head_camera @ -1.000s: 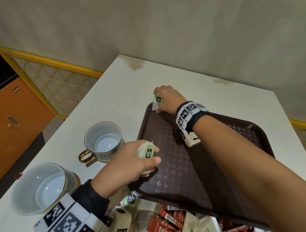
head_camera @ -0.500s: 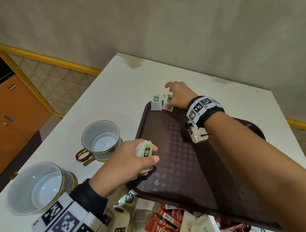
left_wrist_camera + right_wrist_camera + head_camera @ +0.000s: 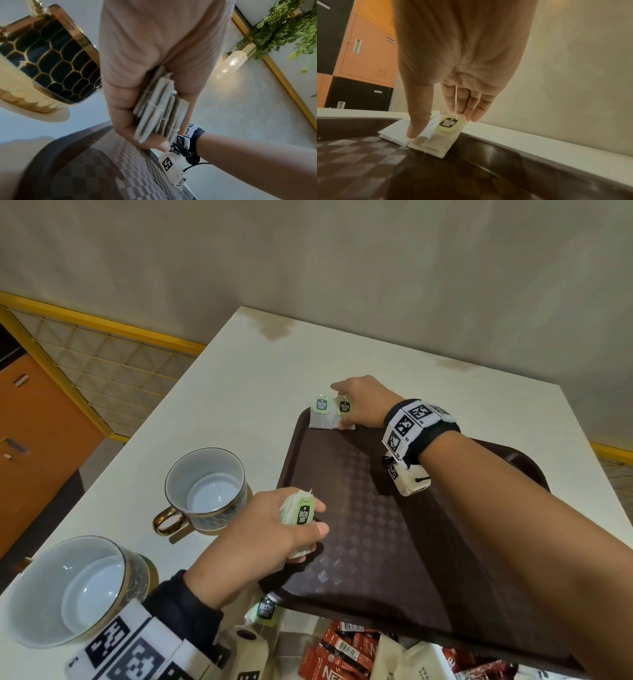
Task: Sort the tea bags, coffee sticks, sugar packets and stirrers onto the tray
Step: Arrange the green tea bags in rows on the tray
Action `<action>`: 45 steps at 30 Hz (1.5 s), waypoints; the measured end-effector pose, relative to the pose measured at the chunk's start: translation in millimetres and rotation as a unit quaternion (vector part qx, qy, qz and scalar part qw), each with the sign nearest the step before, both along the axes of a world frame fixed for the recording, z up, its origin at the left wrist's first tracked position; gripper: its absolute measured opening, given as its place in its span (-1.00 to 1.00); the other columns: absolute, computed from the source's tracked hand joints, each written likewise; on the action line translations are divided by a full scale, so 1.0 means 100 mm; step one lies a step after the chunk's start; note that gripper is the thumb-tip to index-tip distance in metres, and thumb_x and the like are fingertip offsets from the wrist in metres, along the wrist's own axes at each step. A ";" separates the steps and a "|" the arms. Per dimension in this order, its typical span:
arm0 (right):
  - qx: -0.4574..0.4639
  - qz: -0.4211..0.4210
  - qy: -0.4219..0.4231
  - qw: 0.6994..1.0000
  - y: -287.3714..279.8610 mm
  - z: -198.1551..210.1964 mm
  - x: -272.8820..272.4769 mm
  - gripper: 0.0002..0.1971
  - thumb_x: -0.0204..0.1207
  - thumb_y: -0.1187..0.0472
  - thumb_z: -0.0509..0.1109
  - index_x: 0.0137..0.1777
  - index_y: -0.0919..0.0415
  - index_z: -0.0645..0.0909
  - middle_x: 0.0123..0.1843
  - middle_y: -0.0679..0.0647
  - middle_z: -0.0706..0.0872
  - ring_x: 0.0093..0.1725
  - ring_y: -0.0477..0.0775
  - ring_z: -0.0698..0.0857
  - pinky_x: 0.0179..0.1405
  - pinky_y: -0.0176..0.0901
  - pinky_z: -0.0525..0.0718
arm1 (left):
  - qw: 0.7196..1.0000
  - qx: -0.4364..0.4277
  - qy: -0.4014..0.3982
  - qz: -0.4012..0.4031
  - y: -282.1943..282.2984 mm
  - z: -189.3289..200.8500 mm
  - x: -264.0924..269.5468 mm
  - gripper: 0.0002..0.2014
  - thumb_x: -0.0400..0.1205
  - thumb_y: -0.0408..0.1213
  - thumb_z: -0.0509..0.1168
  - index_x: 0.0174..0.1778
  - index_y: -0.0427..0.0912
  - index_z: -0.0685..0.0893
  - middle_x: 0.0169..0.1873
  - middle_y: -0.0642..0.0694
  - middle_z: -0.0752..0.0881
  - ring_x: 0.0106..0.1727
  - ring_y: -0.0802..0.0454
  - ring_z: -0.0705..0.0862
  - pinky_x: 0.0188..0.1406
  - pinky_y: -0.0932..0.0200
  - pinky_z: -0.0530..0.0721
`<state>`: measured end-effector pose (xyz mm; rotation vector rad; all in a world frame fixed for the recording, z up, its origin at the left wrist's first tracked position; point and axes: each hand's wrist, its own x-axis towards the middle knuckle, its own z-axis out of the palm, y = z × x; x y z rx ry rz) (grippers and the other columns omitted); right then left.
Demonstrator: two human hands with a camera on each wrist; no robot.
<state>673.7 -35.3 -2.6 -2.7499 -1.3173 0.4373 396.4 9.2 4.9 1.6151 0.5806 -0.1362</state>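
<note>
Brown tray [image 3: 394, 542] sits on the white worktop [image 3: 239, 392], checker-textured floor, raised rim.

Left hand [image 3: 260, 542] hovers over the tray's near-left corner, grip clenched round a stack of tea bags [image 3: 299, 515]; green tag faces up in the head view. Left wrist view shows the stack [image 3: 161, 111] edge-on between thumb and fingers, strings wound round the bags.

Right hand [image 3: 363, 402] reaches to the tray's far-left corner. Two tea bags lie there side by side, touching, leaning on the rim: first tea bag [image 3: 320, 416] on the left, second tea bag [image 3: 343, 414] just right of it. In the right wrist view the thumb [image 3: 418, 121] presses down on the second tea bag [image 3: 436, 140], fingers [image 3: 465, 104] straight behind its green tag, string running up along the fingers. Grip not closed round anything, just pressing.

One more loose tea bag [image 3: 265, 609] lies on the worktop under the tray's near-left corner. Red coffee sticks [image 3: 337, 652] and beige packets [image 3: 411, 662] piled at the near edge, partly under the tray rim.

Two cups on the worktop left of the tray: gold-handled cup [image 3: 205, 491] nearer the tray, larger cup [image 3: 75, 587] at bottom left. Both look empty.
</note>
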 end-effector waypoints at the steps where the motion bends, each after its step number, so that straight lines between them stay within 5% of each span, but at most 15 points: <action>1: 0.010 -0.001 0.001 1.000 0.02 0.02 -0.01 -0.32 0.34 0.12 0.63 0.42 0.35 0.51 0.32 0.25 0.63 0.31 0.27 0.58 0.28 0.13 0.58 | 1.000 -0.001 0.001 -0.001 0.00 0.00 0.00 -0.86 0.51 -0.24 0.53 -0.06 0.05 0.77 -0.17 -0.15 0.76 -0.11 -0.10 0.80 0.02 -0.15 0.80; 6: 0.018 0.038 -0.031 0.999 0.17 0.02 -0.14 -0.21 0.33 0.00 0.63 0.52 0.23 0.43 0.37 0.18 0.58 0.42 0.22 0.47 0.33 0.14 0.55 | 1.000 0.000 -0.003 0.002 0.03 0.04 -0.01 -0.85 0.52 -0.25 0.51 -0.04 0.03 0.77 -0.14 -0.15 0.75 -0.10 -0.10 0.80 -0.01 -0.14 0.79; 19: 0.013 0.008 -0.049 0.999 0.23 -0.08 -0.18 -0.46 0.36 0.06 0.61 0.28 0.24 0.53 0.20 0.20 0.63 0.25 0.25 0.56 0.12 0.05 0.60 | 1.000 -0.001 -0.008 0.017 0.03 0.03 -0.03 -0.86 0.46 -0.22 0.56 -0.13 0.09 0.80 -0.13 -0.21 0.77 -0.05 -0.21 0.80 0.06 -0.27 0.76; 30: 0.004 -0.038 0.026 0.999 -0.04 0.04 0.06 -0.08 0.22 0.16 0.71 0.56 0.23 0.33 0.39 0.23 0.54 0.35 0.25 0.53 0.24 0.02 0.56 | 1.000 -0.001 -0.010 0.005 0.01 0.05 -0.03 -0.85 0.51 -0.25 0.52 -0.06 0.06 0.78 -0.17 -0.18 0.74 -0.15 -0.14 0.78 0.00 -0.18 0.77; 45: 0.004 -0.022 0.002 1.000 -0.02 -0.08 0.04 -0.24 0.33 0.21 0.66 0.52 0.27 0.43 0.43 0.25 0.56 0.41 0.25 0.52 0.28 -0.01 0.51 | 1.000 -0.014 -0.012 0.010 -0.01 0.06 -0.02 -0.78 0.32 -0.06 0.53 -0.13 0.14 0.78 -0.13 -0.21 0.76 -0.13 -0.18 0.79 0.02 -0.30 0.76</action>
